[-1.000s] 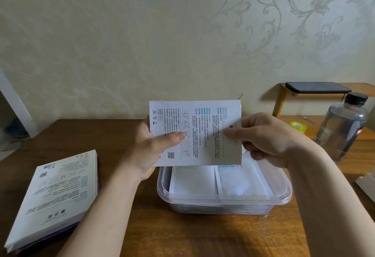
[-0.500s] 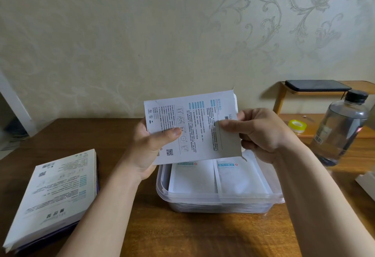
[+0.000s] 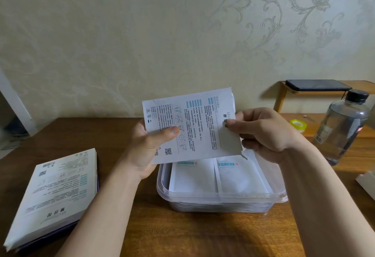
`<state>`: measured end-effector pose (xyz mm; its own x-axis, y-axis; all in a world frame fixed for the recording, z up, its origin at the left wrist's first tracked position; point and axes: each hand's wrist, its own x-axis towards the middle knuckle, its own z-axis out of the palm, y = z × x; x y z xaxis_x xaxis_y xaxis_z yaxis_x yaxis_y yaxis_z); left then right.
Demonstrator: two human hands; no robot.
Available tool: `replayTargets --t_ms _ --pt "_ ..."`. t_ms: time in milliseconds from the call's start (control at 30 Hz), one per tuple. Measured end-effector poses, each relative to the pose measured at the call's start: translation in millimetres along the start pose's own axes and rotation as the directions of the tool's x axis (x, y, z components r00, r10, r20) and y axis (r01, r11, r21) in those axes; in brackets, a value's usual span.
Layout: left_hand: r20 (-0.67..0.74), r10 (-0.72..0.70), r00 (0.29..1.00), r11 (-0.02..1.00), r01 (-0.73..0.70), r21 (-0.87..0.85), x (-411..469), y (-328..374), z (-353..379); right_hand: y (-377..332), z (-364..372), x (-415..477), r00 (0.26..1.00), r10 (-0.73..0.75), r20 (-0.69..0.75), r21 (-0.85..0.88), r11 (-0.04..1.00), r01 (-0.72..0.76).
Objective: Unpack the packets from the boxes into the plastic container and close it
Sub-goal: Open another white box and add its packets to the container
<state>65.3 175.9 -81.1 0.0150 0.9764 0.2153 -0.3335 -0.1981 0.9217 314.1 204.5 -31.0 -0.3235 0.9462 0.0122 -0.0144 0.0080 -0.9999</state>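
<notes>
— What do the hands hold?
— Left hand (image 3: pixel 148 149) pinches the flat white printed cardboard box (image 3: pixel 194 126) at its left end; right hand (image 3: pixel 261 133) grips its torn right end.
— Its lie?
— Long axis left-right, right end tilted higher, above the far rim of the clear plastic container (image 3: pixel 223 197), which sits on the brown wooden table (image 3: pixel 182 234) with white packets (image 3: pixel 192 177) inside.

The container (image 3: pixel 223 197) sits mid-table (image 3: pixel 182 234) with two packets (image 3: pixel 194 177) side by side in it. A box (image 3: pixel 194 122) is held above its back rim, left hand (image 3: pixel 148 147) and right hand (image 3: pixel 261 133) at either end. A second box (image 3: pixel 58 191) lies near the front left corner. By the right edge stands a bottle (image 3: pixel 343 126), with a roll of tape (image 3: pixel 298 124) left of it and a phone (image 3: pixel 316 85) on a stand (image 3: pixel 284 94) behind.
</notes>
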Motion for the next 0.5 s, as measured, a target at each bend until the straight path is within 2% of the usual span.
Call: replayTargets --t_ms 167,300,500 --pt "-0.027 0.005 1.0 1.0 -0.005 -0.007 1 0 -1 1 7 3 0.991 -0.03 -0.129 0.149 0.988 0.049" --pt "-0.052 -0.013 0.999 1.0 0.012 -0.017 3 -1 -4 3 11 5 0.986 -0.04 -0.161 0.206 0.976 0.073" --pt "-0.066 -0.04 0.997 0.999 0.038 -0.035 4 -2 -7 7 17 12 0.94 -0.146 -0.308 0.181 0.961 0.208"
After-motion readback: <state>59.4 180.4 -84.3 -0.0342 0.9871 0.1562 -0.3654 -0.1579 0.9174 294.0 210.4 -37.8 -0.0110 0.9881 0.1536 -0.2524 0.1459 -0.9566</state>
